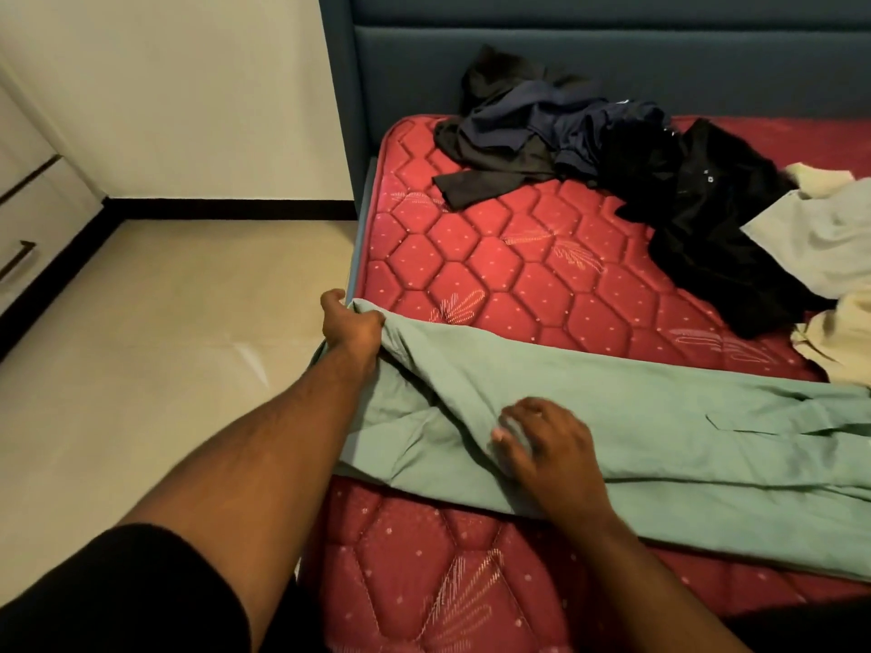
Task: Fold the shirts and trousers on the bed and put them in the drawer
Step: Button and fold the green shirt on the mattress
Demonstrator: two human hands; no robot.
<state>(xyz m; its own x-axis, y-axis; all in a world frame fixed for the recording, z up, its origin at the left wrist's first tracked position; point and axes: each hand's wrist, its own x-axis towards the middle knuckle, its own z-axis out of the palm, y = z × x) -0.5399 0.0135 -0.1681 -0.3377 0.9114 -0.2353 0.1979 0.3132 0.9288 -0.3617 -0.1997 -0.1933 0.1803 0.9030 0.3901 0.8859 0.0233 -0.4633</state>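
Observation:
Light green trousers (660, 445) lie stretched across the near part of the red quilted mattress (495, 266), running from its left edge off to the right. My left hand (349, 322) grips their end at the mattress's left edge. My right hand (546, 445) rests on the green cloth near the middle, its fingers spread and slightly bent; it looks a little blurred. A heap of dark clothes (565, 129), black and navy, lies near the headboard. Pale grey and cream garments (829, 247) lie at the right edge.
The teal padded headboard (612, 54) stands behind the bed. On the far left is a white cabinet with drawers (28, 214) and dark handles. Pale tiled floor (165, 322) runs between the cabinet and the bed.

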